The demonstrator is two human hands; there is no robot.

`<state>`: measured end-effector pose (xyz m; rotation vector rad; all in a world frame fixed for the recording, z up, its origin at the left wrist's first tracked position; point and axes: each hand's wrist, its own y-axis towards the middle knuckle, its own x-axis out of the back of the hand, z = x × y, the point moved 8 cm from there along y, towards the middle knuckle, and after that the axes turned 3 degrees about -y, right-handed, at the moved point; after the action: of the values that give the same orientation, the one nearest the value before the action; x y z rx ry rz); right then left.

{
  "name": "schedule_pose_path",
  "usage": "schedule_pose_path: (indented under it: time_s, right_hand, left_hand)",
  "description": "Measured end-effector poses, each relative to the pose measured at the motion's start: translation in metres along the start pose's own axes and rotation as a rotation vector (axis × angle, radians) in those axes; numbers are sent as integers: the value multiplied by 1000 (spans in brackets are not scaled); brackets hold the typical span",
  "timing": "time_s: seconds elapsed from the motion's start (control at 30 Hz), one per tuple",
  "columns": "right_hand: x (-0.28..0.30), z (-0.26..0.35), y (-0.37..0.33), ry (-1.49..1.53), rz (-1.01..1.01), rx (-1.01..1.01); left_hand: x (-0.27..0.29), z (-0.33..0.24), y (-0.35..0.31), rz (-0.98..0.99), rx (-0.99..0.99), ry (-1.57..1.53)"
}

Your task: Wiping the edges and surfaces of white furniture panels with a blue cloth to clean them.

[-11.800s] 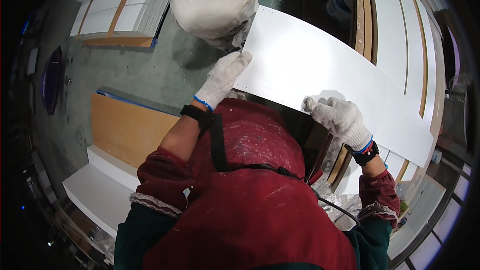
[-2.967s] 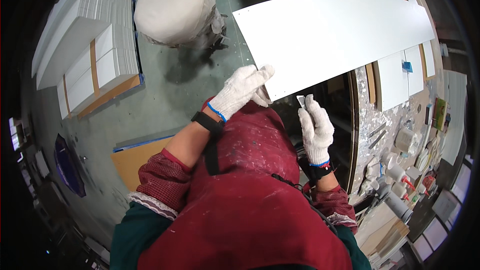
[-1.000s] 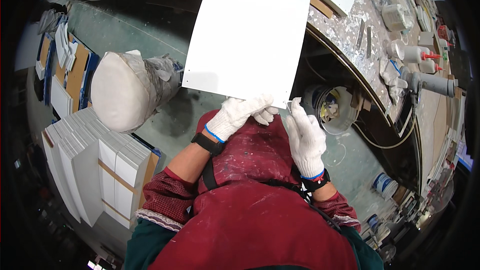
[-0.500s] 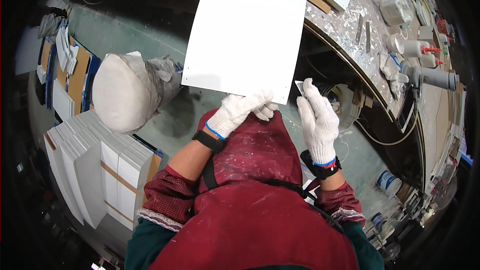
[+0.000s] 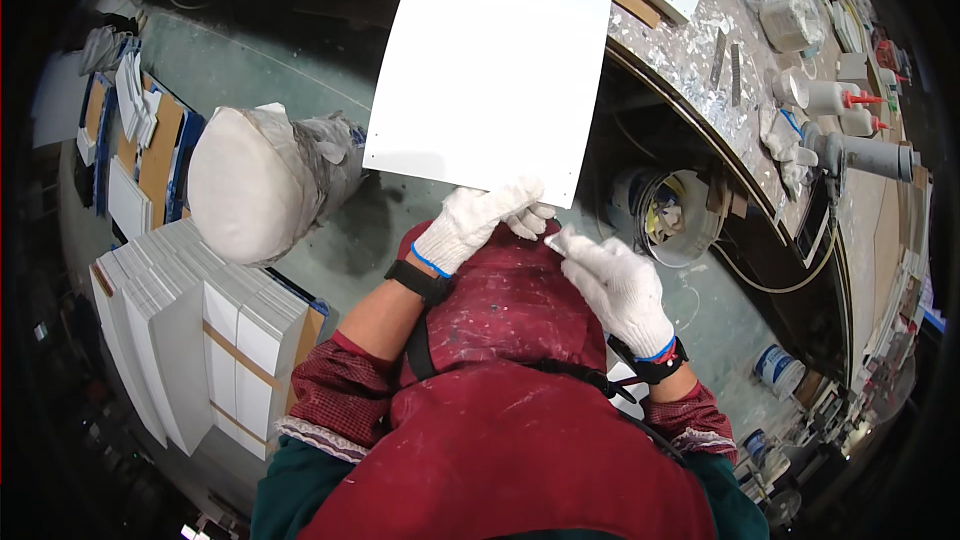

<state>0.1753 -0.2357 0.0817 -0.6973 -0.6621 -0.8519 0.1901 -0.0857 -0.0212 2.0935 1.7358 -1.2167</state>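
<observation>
A large white panel [image 5: 490, 60] stretches away in front of me, with small dark holes near its near corners. My left hand [image 5: 485, 223], in a white knit glove, is closed at the panel's near edge; the fingers bend over and under it. Close to the panel's near right corner is my right hand [image 5: 615, 285], also gloved, its fingers pressed together. A small, flat, pale piece [image 5: 556, 241] shows at the right fingertips, mostly covered, and its kind is unclear. Below both hands is my red apron [image 5: 500, 330].
To the right runs a paint-spattered workbench [image 5: 700, 60] with red-tipped squeeze bottles [image 5: 835, 97] and a spray gun [image 5: 830, 152]. An open bucket [image 5: 690, 220] stands beneath it. At left are a wrapped round bundle [image 5: 245, 185] and stacked white boards [image 5: 190, 310].
My right hand has moved left and toward me, bringing its fingers together near the panel's corner. The bucket shows more fully. My left hand and the panel stay put.
</observation>
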Motion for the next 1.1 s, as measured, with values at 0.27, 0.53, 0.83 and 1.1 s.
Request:
schedule_pose_path:
  time_s: [0.27,0.53,0.83,1.1]
  right_hand:
    - [15,-18,7,185,-69,52]
    - [37,-64,11,491,-184,-103]
    - [51,-98,-4,470,-137,-203]
    - [55,-118,-15,477,-182,-184]
  left_hand:
    - [-20,-23,-32,-65,208,258]
    - [-105,-128,-62,-197,-743,1930]
    - [-110,-93,17,38,-522,2222]
    - [-119,-65,9,33,-797,2186]
